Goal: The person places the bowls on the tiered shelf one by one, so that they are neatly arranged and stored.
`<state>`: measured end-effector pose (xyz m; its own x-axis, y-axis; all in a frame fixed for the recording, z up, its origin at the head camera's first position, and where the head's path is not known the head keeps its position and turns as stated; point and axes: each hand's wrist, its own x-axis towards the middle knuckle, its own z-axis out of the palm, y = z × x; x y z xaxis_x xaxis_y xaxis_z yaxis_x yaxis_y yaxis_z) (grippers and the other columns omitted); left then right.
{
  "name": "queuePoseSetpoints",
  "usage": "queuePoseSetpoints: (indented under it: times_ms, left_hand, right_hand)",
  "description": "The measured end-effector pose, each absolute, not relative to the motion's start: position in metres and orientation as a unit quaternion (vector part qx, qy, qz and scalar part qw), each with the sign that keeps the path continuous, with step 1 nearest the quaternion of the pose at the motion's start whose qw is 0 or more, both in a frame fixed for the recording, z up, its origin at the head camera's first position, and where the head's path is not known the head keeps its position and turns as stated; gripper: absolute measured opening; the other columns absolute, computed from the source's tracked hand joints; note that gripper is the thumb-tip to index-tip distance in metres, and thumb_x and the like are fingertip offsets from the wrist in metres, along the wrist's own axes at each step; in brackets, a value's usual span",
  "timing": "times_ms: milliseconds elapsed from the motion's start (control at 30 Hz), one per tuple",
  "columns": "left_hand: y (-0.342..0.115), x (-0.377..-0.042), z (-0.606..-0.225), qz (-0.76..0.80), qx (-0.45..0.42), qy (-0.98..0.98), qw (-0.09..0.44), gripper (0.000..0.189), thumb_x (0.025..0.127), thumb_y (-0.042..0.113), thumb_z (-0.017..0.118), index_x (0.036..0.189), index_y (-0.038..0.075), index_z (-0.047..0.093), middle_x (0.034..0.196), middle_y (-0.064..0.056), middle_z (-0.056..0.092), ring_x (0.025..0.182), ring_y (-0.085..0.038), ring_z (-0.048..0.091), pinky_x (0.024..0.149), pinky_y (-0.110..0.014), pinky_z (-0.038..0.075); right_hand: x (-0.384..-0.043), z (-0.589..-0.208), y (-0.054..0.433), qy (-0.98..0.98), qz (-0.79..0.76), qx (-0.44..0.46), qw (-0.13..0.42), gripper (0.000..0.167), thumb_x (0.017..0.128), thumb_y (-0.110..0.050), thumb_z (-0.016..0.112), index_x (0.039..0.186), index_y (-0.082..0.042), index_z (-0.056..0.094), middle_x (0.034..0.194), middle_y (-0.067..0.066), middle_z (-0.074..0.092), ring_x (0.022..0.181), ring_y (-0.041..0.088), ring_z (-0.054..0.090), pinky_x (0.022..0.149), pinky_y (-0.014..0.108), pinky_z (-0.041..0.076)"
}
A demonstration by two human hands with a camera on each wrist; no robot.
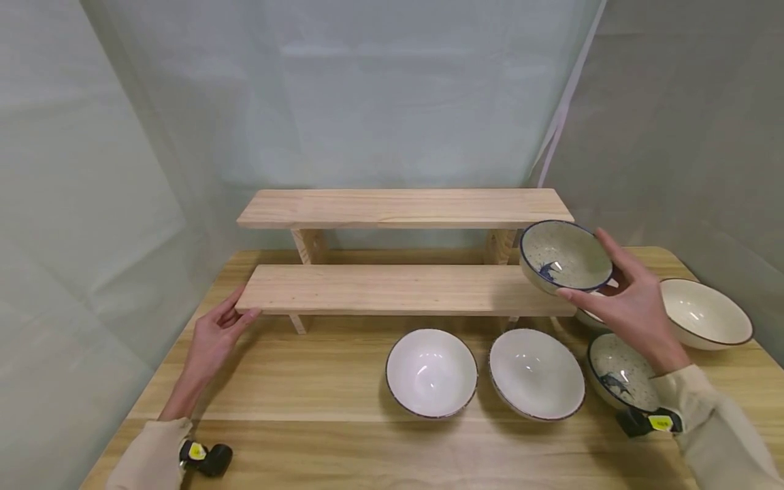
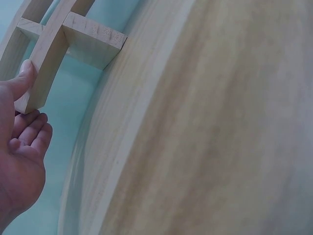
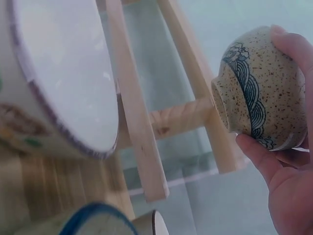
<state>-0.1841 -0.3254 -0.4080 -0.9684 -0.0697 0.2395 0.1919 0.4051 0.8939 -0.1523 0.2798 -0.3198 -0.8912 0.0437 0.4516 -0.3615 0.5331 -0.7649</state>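
Note:
My right hand (image 1: 640, 309) grips a speckled bowl (image 1: 569, 252) by its right side, above the right end of the lower board. In the right wrist view, blue wave patterns run round the outside of the bowl (image 3: 249, 88), and its foot faces the shelf. At the far left, my left hand (image 1: 213, 337) holds the left end of the two-tier wooden shelf's lower board (image 1: 392, 289). The left wrist view shows the thumb on that board (image 2: 46, 76) and the other fingers curled at its end. The upper board (image 1: 404, 207) is bare.
On the table (image 1: 294, 422), in front of the shelf, stand two white bowls, one in the middle (image 1: 431, 374) and one further right (image 1: 537, 376). Another speckled bowl (image 1: 618, 367) sits under my right forearm. A cream bowl (image 1: 704, 313) stands far right; another bowl is partly hidden behind my right hand.

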Motion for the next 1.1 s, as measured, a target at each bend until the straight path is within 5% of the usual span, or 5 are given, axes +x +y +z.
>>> queuePoseSetpoints:
  times_ms: [333, 800, 1100]
  left_hand:
    - [-0.326, -0.184, -0.408, -0.544, -0.033, -0.83, 0.121, 0.068, 0.104, 0.019, 0.067, 0.157, -0.006, 0.034, 0.147, -0.036, 0.045, 0.108, 0.013, 0.053, 0.085, -0.008, 0.048]
    - [-0.327, -0.183, -0.407, -0.537, -0.029, -0.835, 0.117, 0.068, 0.104, 0.02, 0.067, 0.158, -0.005, 0.034, 0.147, -0.036, 0.045, 0.106, 0.014, 0.053, 0.084, -0.007, 0.048]
    - [-0.328, -0.182, -0.407, -0.531, -0.02, -0.84, 0.109, 0.069, 0.104, 0.02, 0.066, 0.159, -0.004, 0.031, 0.149, -0.036, 0.043, 0.108, 0.013, 0.052, 0.085, -0.006, 0.047]
  right_hand:
    - [-0.17, -0.311, 0.257, -0.843, 0.475, 0.114, 0.226, 0.099, 0.077, 0.001, 0.09, 0.161, -0.006, 0.037, 0.152, 0.027, 0.045, 0.102, 0.0, 0.056, 0.078, 0.006, 0.048]
    - [-0.192, -0.304, 0.224, -0.82, 0.509, 0.141, 0.221, 0.098, 0.08, -0.005, 0.09, 0.161, -0.009, 0.037, 0.158, 0.017, 0.043, 0.119, 0.036, 0.056, 0.085, 0.01, 0.05]
    - [-0.207, -0.299, 0.208, -0.808, 0.529, 0.156, 0.207, 0.098, 0.078, -0.001, 0.089, 0.161, -0.005, 0.036, 0.159, 0.017, 0.042, 0.124, 0.038, 0.056, 0.083, 0.009, 0.05]
